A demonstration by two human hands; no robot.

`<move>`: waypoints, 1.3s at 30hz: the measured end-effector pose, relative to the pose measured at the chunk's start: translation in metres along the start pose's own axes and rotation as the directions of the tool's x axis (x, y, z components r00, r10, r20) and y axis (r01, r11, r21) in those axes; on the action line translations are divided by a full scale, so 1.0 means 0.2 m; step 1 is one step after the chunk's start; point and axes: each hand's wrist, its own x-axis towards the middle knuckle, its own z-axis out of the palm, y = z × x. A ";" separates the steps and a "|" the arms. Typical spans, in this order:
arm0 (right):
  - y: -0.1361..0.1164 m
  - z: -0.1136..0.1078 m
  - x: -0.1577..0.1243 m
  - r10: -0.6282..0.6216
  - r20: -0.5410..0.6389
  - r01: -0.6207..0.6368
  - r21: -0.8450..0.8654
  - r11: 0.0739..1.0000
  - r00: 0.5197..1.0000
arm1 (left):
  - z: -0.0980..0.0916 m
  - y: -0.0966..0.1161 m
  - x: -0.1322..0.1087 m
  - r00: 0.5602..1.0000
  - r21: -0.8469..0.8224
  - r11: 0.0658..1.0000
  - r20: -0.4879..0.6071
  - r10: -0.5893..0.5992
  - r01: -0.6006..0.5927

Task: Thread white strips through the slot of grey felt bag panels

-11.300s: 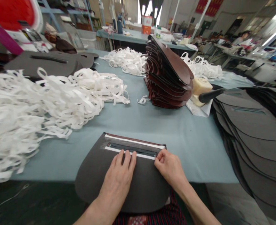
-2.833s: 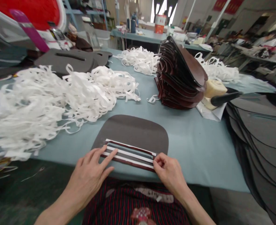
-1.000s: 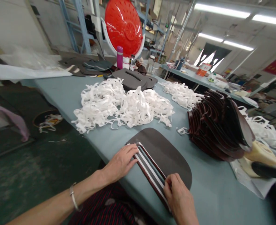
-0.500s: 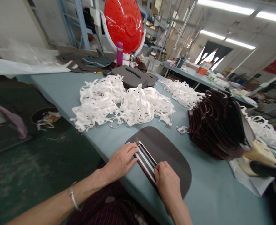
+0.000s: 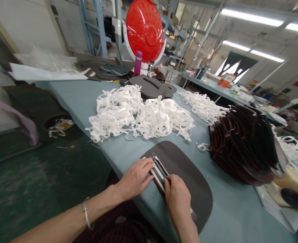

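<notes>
My left hand (image 5: pixel 135 179) lies flat with its fingers together on the near end of a set of white and dark strips (image 5: pixel 157 171). These strips run across a rounded dark grey panel (image 5: pixel 189 179), which sits at the edge of the blue-grey table (image 5: pixel 227 216). My right hand (image 5: pixel 176 199) is curled just beside the left fingertips and pinches the strips. It hides their lower part. A metal bangle circles my left wrist.
A heap of white strip offcuts (image 5: pixel 139 116) lies beyond the panel. To the right leans a stack of dark brown panels (image 5: pixel 242 145). Grey panels (image 5: pixel 151 87) lie at the far end. A scrap-filled round container (image 5: pixel 59 125) stands on the green floor left of the table.
My right hand has slid along the strips towards my left hand, which has stayed in place. The view has swung left since the oldest frames, and the panel now lies at an angle.
</notes>
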 end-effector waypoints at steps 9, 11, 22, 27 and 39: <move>-0.17 0.05 0.14 0.031 -0.043 -0.023 0.165 0.986 0.999 | 0.01 0.00 0.00 0.999 -0.047 0.998 0.005 -0.037 0.037; -0.16 0.06 0.14 0.032 -0.047 -0.023 0.187 0.982 0.998 | 0.01 0.00 0.00 0.999 -0.050 0.998 0.005 -0.044 0.044; -0.18 0.13 0.03 -0.244 -0.190 0.225 -0.113 0.968 0.951 | 0.00 0.02 0.03 0.995 0.103 0.993 0.079 0.052 -0.060; 0.07 0.13 -0.21 -0.390 -0.308 0.351 -0.176 0.920 0.868 | 0.01 0.02 0.01 0.993 0.175 0.977 0.044 0.113 -0.119; 0.04 0.13 -0.19 -0.275 -0.274 0.272 -0.052 0.961 0.921 | 0.01 0.00 0.00 0.989 0.160 0.977 0.052 0.135 -0.142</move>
